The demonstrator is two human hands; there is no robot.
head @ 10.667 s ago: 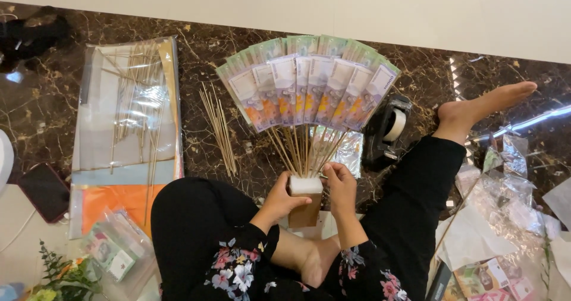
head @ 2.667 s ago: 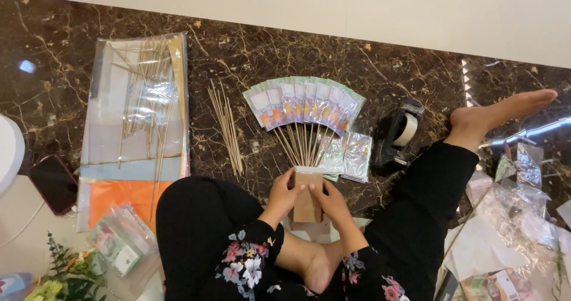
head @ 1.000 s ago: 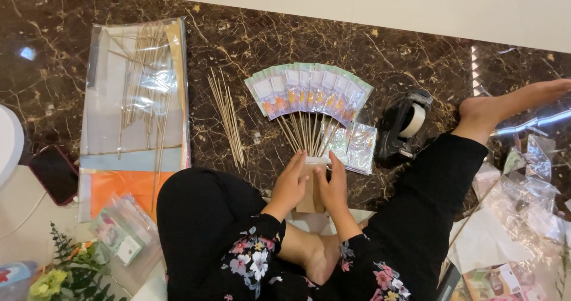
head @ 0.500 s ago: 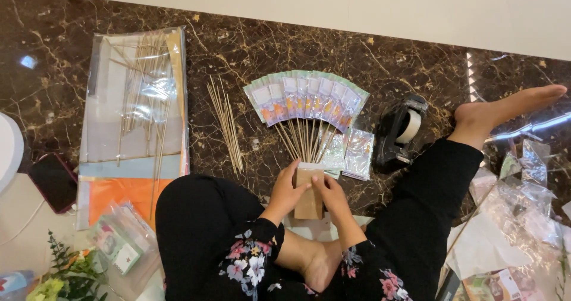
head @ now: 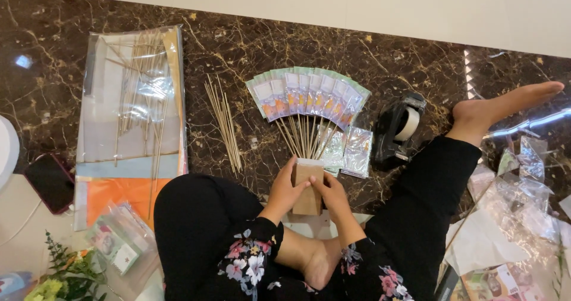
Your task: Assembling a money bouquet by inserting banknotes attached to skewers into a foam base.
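Floor [head: 250, 45]: dark marble with gold veins; the person sits on it with legs folded.
Plastic sheets [head: 132, 99]: a clear stack lying flat at the far left, thin sticks resting on top, orange paper under its near end.
Fan of notes [head: 309, 93]: banknotes in clear sleeves spread in an arc, each on a stick; the sticks meet at the bottom.
Tape dispenser [head: 399, 128]: black, on the floor to the right of the fan.
Loose sticks [head: 225, 122]: a small bundle lying left of the fan.
Cardboard handle [head: 309, 185]: brown, wrapped around the gathered stick ends, between both hands.
Left hand [head: 286, 188]: grip closed on the handle's left side.
Right hand [head: 331, 195]: grip closed on its right side.
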